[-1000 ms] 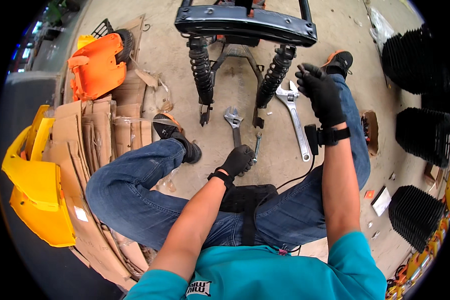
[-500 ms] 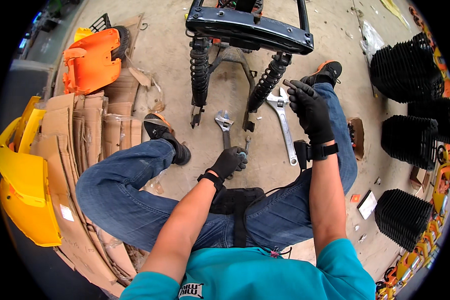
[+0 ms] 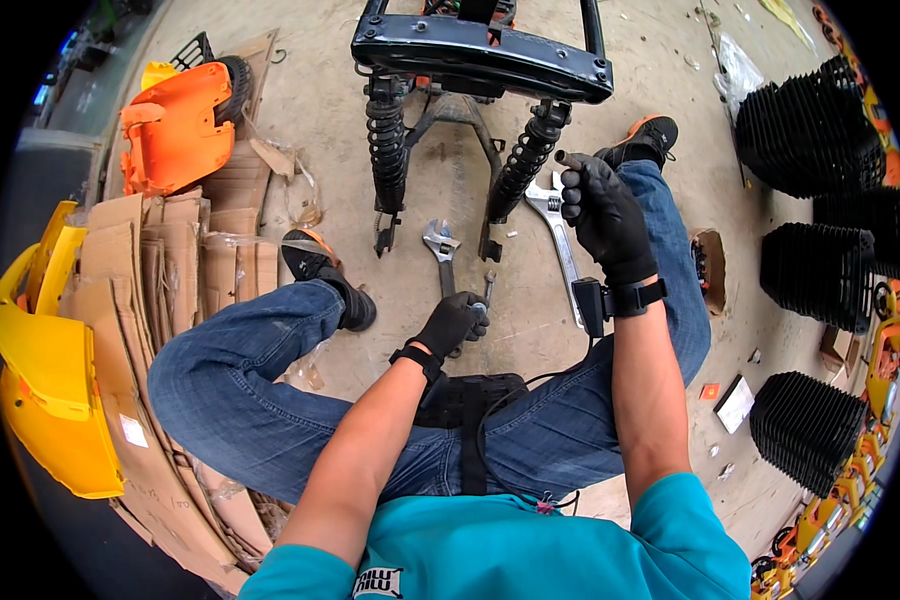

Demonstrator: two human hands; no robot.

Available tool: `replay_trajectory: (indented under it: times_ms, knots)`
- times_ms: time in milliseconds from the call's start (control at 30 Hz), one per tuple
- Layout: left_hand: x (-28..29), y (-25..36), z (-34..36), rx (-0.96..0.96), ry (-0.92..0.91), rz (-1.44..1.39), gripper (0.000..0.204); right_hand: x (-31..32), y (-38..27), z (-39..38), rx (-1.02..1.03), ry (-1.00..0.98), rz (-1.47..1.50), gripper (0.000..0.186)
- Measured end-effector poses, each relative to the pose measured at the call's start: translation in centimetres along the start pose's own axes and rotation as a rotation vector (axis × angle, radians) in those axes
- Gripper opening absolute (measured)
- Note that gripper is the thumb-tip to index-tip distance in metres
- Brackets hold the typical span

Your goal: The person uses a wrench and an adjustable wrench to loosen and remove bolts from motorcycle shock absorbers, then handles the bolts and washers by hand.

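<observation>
My right hand (image 3: 607, 212), in a black glove, pinches a short dark metal tube (image 3: 569, 160) beside the right shock absorber (image 3: 523, 157) of a black metal frame (image 3: 480, 55). My left hand (image 3: 448, 327), also gloved, is closed on a small silver round piece (image 3: 479, 309), over the floor by a small wrench (image 3: 490, 287) and an adjustable wrench (image 3: 444, 257). A larger silver adjustable wrench (image 3: 562, 250) lies behind my right hand. The left shock absorber (image 3: 387, 145) hangs beside the other. Both shock absorbers' lower ends hang unattached above the concrete.
Cardboard sheets (image 3: 170, 260) lie at left with yellow panels (image 3: 45, 330), an orange panel (image 3: 175, 130) and a tyre (image 3: 234, 90). Black stacked parts (image 3: 810, 275) stand at right, near a cardboard box (image 3: 712, 275) and yellow parts (image 3: 820, 520). My legs are spread either side.
The view has shifted slightly. My right hand has turned and moved a little down and inward with the dark tube. The silver piece in my left hand has come into sight.
</observation>
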State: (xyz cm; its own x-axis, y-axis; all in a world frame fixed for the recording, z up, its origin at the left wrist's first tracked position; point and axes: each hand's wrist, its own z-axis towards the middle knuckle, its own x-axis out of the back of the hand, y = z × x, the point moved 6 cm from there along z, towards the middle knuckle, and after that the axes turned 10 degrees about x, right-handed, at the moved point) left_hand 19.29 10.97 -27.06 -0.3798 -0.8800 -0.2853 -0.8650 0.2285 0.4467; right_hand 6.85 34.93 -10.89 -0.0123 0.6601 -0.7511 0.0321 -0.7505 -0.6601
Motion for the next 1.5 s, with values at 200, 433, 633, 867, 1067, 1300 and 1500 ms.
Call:
replay_trajectory:
  times_ms: [200, 433, 633, 867, 1067, 1300, 1500]
  knots:
    - [-0.1, 0.1, -0.2, -0.02, 0.03, 0.061, 0.017, 0.8, 0.4, 0.2, -0.024, 0.112, -0.023, 0.031]
    - [-0.1, 0.7, -0.5, -0.022, 0.042, 0.039, 0.016, 2.2, 1.0, 0.1, -0.081, 0.224, -0.137, 0.02]
    - [0.1, 0.9, -0.9, -0.007, 0.083, 0.04, 0.017, 2.8, 1.2, -0.2, -0.111, 0.323, -0.077, 0.015]
    - [0.3, 0.8, -0.8, 0.0, 0.123, -0.001, 0.016, 2.7, 0.6, 0.1, -0.033, 0.254, -0.114, 0.019]
    - [0.0, 0.7, -0.7, -0.016, 0.104, 0.001, 0.018, 2.9, 0.7, 0.5, -0.01, 0.229, -0.041, 0.023]
    - [0.0, 1.0, -1.3, 0.034, 0.138, 0.153, 0.021, 2.6, 0.7, 0.5, -0.043, 0.197, -0.006, 0.026]
    - [0.3, 0.4, -0.9, -0.008, 0.186, 0.169, 0.022, 2.4, 0.9, 0.5, -0.056, 0.21, -0.047, 0.026]
